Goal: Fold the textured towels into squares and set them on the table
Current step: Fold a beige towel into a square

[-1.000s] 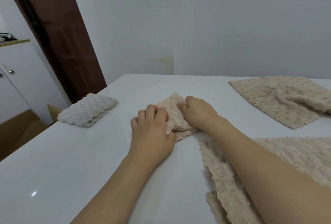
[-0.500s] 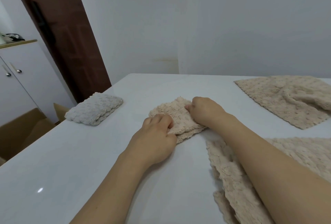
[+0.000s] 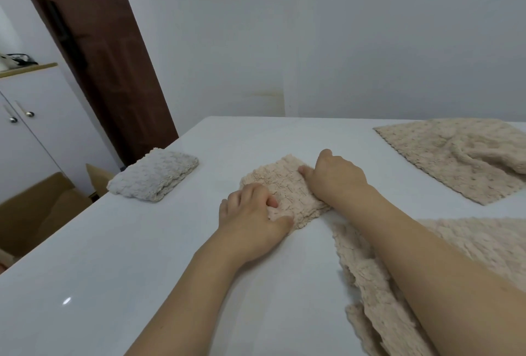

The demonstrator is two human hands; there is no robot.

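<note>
A small folded beige textured towel (image 3: 284,185) lies in the middle of the white table (image 3: 142,256). My left hand (image 3: 250,222) grips its near-left corner with curled fingers. My right hand (image 3: 336,176) presses on its right side, thumb on the cloth. A folded grey-white towel (image 3: 153,175) lies at the table's left edge. An unfolded beige towel (image 3: 444,153) is spread at the far right. Another beige towel (image 3: 370,284) lies crumpled under my right forearm.
A white wall stands just behind the table. A brown door (image 3: 94,51) and a white cabinet (image 3: 37,128) are at the left. Cardboard boxes (image 3: 37,207) sit on the floor beside the table's left edge.
My left hand slid back from the towel's top to its near-left corner. My right hand shifted to the right side, uncovering more of the folded towel. The camera view moved a little left.
</note>
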